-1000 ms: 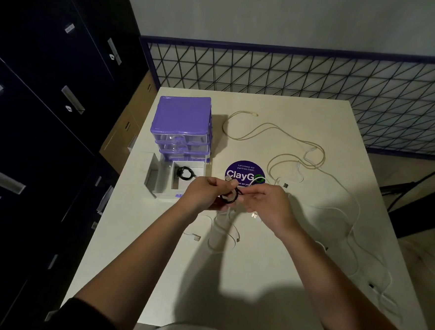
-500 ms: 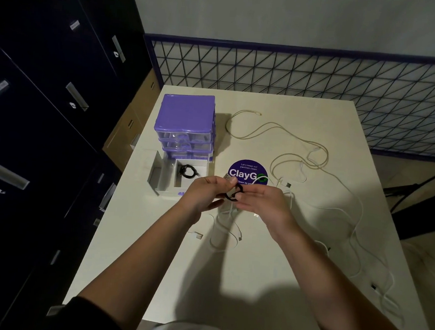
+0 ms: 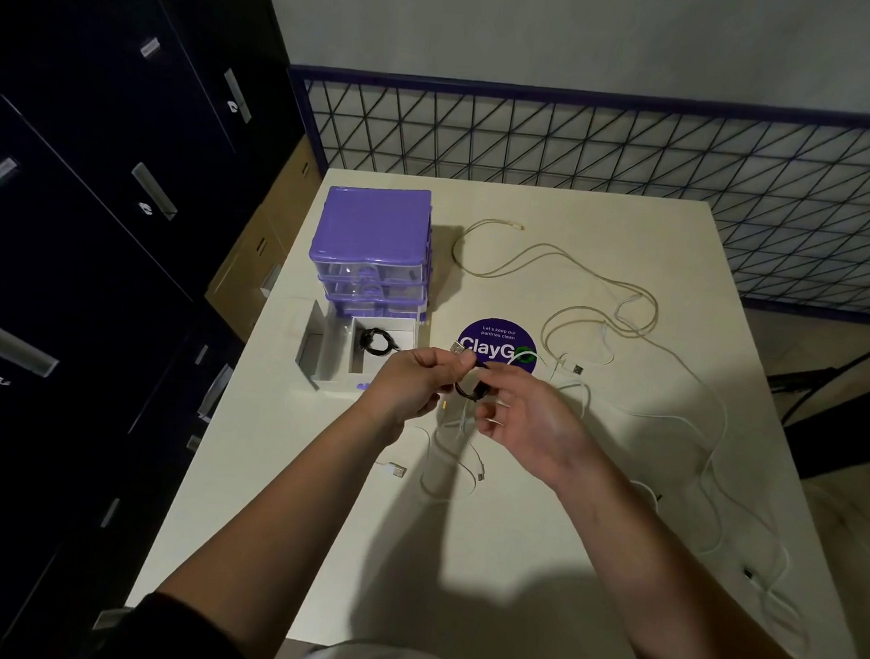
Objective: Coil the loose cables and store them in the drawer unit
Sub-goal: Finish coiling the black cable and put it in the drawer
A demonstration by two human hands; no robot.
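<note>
Hands (image 3: 419, 382) mid-table, black cable (image 3: 470, 389) pinched

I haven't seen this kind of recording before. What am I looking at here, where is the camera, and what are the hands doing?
No robot here: a person wears a camera on the head, looking down at their own arms. On the white table stands a purple drawer unit; its bottom drawer is pulled out, with a coiled black cable inside. Loose pale cables sprawl to the right, beside a round purple sticker. The left hand and right hand together pinch a small black cable coil.
</note>
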